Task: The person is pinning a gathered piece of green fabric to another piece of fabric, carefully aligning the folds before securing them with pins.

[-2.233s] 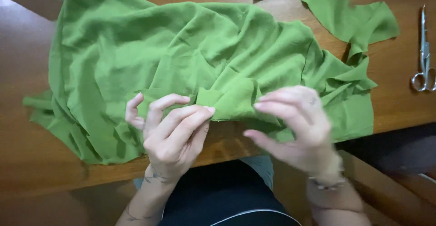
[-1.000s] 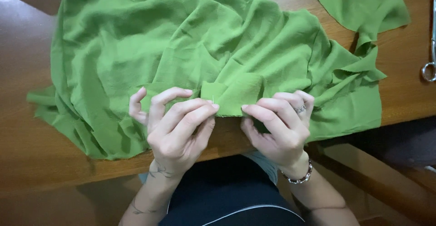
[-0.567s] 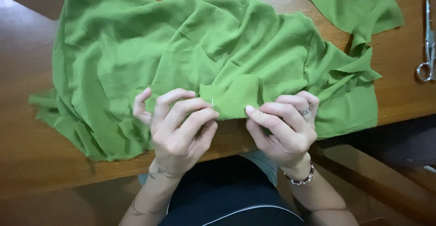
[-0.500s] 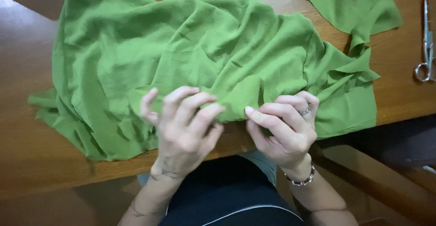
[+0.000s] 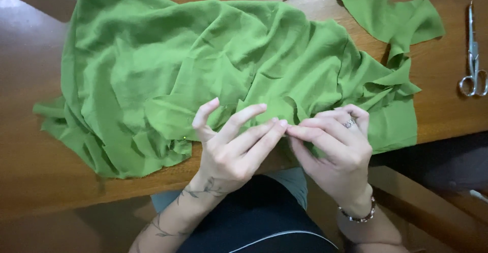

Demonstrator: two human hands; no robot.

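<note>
Item one: green fabric (image 5: 203, 65), a large crumpled sheet spread over the wooden bench (image 5: 30, 182), its near edge hanging just over the bench's near side. A small fold (image 5: 274, 108) stands up at that near edge, between our two hands.

Item two: our left hand (image 5: 231, 146). A moment ago its fingers curled over the fold; now they are lifted and fanned, the grip spread, only the fingertips meeting the right hand's.

Item three: our right hand (image 5: 335, 146), ring on one finger, bracelet at the wrist. Its grip is pressed together on the cloth just beside the fold, as before.

We judge the hold on the fold has passed to the right hand alone.

Item four: a loose green strip (image 5: 386, 16), far right. Item five: scissors (image 5: 473, 54), right edge, well apart from both hands.
</note>
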